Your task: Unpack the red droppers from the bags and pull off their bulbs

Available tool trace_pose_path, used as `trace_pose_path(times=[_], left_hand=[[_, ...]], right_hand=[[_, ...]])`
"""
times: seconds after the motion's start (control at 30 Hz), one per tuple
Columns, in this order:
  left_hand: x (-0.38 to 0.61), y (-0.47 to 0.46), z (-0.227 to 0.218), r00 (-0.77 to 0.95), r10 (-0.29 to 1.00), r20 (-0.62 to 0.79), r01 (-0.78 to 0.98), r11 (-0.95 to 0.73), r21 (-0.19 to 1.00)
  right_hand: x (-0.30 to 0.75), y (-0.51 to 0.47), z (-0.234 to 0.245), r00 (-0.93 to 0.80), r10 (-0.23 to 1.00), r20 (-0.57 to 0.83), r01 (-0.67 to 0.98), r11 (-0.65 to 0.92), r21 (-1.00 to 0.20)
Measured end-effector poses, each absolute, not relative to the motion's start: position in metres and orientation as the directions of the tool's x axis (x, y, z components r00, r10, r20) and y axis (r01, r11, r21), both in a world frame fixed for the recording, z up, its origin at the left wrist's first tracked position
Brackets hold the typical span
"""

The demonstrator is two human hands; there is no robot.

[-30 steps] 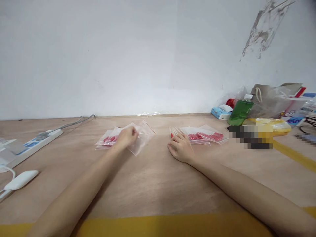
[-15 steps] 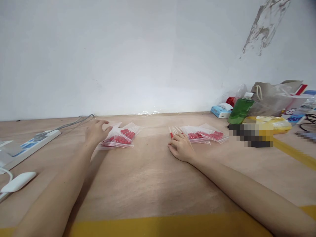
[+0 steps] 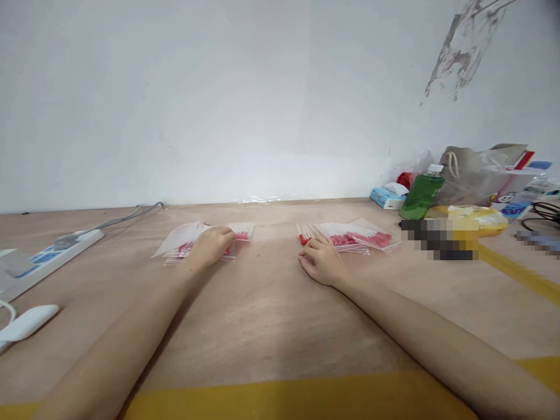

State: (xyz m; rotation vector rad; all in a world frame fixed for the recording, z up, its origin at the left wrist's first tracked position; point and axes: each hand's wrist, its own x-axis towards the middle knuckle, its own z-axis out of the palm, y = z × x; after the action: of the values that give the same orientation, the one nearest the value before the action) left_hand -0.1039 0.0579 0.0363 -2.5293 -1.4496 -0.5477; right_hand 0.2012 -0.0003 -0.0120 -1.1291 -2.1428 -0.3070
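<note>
Head view: left hand (image 3: 214,242) sat over the left pile of clear bags (image 3: 175,238) with red contents, fingers bent; fingertips hidden, so couldn't tell if it pinched a bag. Right hand (image 3: 322,262) lay low at the near-left edge of the right pile of clear bags (image 3: 374,238), fingers curled and close together, just by slim pale pieces (image 3: 303,238) with red ends. Couldn't confirm a grip there either; my read was that it steadied them so they wouldn't slide. Bags overlapped flat in both piles, probably to keep edges reachable; the one sticking out left of the left hand lay askew.

Surroundings: power strip (image 3: 72,248) left of the left hand, grey cable (image 3: 126,220) running beyond it, white device (image 3: 32,322) nearer on the worktop (image 3: 262,326). Right of the right hand, past its bags: pixelated item (image 3: 437,239), yellow packet (image 3: 492,221), green bottle (image 3: 422,195), tissue pack (image 3: 387,197). None of that blocked either hand; main obstruction was the hands themselves, covering the contact spots.
</note>
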Motion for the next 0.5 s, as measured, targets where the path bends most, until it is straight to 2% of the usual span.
trace_pose_path(times=[0.07, 0.13, 0.3, 0.5], left_hand=[[-0.081, 0.048, 0.025, 0.550, 0.720, 0.423, 0.809, -0.586, -0.056], [-0.057, 0.038, 0.014, 0.581, 0.679, 0.449, 0.775, -0.630, -0.050], [-0.015, 0.026, -0.003, 0.518, 0.659, 0.546, 0.710, -0.687, 0.155], [-0.004, 0.028, -0.003, 0.446, 0.691, 0.568, 0.654, -0.685, 0.320]], right_hand=[[0.201, 0.000, -0.012, -0.385, 0.638, 0.667, 0.802, 0.589, -0.100], [0.201, -0.001, -0.012, -0.382, 0.644, 0.662, 0.808, 0.581, -0.098], [0.199, 0.001, -0.013, -0.368, 0.651, 0.664, 0.823, 0.560, -0.093], [0.189, 0.010, -0.013, -0.421, 0.595, 0.685, 0.791, 0.611, -0.045]])
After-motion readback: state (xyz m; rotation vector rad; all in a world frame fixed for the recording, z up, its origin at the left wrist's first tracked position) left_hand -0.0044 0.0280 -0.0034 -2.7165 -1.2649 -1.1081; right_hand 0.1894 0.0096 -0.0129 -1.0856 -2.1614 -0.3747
